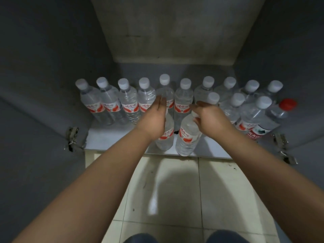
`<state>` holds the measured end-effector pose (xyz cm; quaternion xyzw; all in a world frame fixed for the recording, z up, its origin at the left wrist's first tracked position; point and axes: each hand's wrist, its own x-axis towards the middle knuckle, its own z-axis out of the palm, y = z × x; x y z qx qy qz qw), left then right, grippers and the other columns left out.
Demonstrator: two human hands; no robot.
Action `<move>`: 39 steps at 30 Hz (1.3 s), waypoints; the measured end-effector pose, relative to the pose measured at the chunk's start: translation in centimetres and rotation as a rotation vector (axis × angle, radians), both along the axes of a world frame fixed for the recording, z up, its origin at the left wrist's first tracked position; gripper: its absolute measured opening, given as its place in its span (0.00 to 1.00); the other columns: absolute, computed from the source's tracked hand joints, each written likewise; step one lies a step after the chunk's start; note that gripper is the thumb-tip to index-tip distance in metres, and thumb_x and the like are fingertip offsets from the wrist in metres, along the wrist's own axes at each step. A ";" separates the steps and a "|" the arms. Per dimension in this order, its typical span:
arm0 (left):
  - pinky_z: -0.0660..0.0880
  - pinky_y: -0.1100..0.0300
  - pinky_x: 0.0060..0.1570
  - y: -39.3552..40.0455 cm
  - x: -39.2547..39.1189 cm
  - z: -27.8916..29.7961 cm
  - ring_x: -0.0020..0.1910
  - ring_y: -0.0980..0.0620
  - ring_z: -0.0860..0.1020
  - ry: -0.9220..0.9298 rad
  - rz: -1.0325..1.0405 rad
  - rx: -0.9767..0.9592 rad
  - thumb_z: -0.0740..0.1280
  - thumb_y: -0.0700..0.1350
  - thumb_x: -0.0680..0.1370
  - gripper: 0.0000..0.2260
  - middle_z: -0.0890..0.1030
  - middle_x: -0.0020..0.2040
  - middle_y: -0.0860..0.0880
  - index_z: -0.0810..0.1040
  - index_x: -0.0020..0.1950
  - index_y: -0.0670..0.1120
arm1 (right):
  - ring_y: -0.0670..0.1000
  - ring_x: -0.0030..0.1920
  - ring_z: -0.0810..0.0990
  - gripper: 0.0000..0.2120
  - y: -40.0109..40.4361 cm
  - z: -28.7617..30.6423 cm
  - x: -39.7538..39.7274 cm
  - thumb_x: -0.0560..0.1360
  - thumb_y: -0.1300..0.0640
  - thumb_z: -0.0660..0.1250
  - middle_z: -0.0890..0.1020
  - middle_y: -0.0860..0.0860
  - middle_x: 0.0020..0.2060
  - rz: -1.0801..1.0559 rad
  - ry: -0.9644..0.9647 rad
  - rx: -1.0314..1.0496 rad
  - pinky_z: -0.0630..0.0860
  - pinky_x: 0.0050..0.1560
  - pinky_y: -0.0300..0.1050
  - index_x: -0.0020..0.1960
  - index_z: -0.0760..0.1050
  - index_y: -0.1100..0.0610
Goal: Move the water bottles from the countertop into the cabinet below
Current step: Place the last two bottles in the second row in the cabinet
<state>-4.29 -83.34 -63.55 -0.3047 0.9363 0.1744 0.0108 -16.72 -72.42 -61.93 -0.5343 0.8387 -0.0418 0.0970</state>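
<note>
— Left hand [156,118], head view: how is it entered?
— Entered as laid against the side of a front bottle [165,137], fingers straight and together, pointing into the cabinet; the cap of that bottle is hidden behind the palm. No curl round the bottle can be seen.
— Right hand [208,118]?
— Listed as curled over the top of a second front bottle [187,137], the neck being pinched between fingers and thumb; its cap is mostly covered. Both front bottles are stood upright near the front edge of the cabinet floor [112,135], just beside each other.
— Stock behind them?
— A back row of clear bottles [128,102] with white caps and red-and-white labels is recorded along the rear of the floor, side by side, upright. Further white-capped bottles [235,109] are grouped in front of that row at the right. One red-capped bottle [277,116], with a different label, is placed at the far right.
— Fittings?
— Both doors are noted as swung open, with a metal hinge [72,137] at the left and another hinge [284,148] at the right. Pale floor tiles [175,190] are seen below the cabinet, and two knees in dark fabric [226,238] at the bottom edge.
</note>
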 end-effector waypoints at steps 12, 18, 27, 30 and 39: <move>0.44 0.53 0.75 -0.2 0.9 -0.1 0.77 0.48 0.46 0.052 -0.114 -0.055 0.55 0.40 0.80 0.26 0.48 0.78 0.43 0.48 0.75 0.42 | 0.59 0.58 0.75 0.17 1.5 0.8 1.5 0.73 0.65 0.63 0.74 0.61 0.61 0.060 -0.017 -0.012 0.73 0.53 0.48 0.62 0.70 0.63; 0.41 0.53 0.75 -0.2 1.4 -0.3 0.77 0.49 0.44 0.017 -0.112 -0.099 0.54 0.41 0.80 0.27 0.46 0.78 0.45 0.45 0.76 0.43 | 0.60 0.55 0.77 0.14 0.2 1.1 2.0 0.76 0.56 0.63 0.78 0.61 0.56 -0.086 0.021 0.046 0.75 0.50 0.49 0.59 0.73 0.62; 0.42 0.54 0.75 -0.2 1.0 -0.3 0.77 0.49 0.43 -0.020 -0.111 -0.138 0.54 0.40 0.80 0.27 0.45 0.78 0.45 0.44 0.76 0.43 | 0.58 0.63 0.74 0.19 -3.6 2.1 0.4 0.76 0.56 0.65 0.76 0.58 0.64 -0.217 -0.035 0.103 0.72 0.61 0.44 0.66 0.71 0.58; 0.42 0.56 0.75 -0.4 1.1 -0.6 0.77 0.50 0.44 -0.016 -0.116 -0.140 0.55 0.40 0.80 0.28 0.44 0.78 0.46 0.44 0.76 0.44 | 0.58 0.64 0.73 0.19 -4.5 2.0 0.2 0.77 0.56 0.63 0.75 0.59 0.64 -0.184 -0.021 0.125 0.71 0.62 0.45 0.67 0.69 0.57; 0.52 0.52 0.75 0.3 0.1 -0.4 0.76 0.44 0.50 -0.006 -0.061 -0.072 0.58 0.46 0.79 0.31 0.42 0.77 0.42 0.43 0.76 0.44 | 0.59 0.64 0.74 0.18 -5.6 1.1 -1.1 0.78 0.60 0.60 0.74 0.59 0.65 -0.162 0.002 0.120 0.72 0.62 0.48 0.67 0.68 0.59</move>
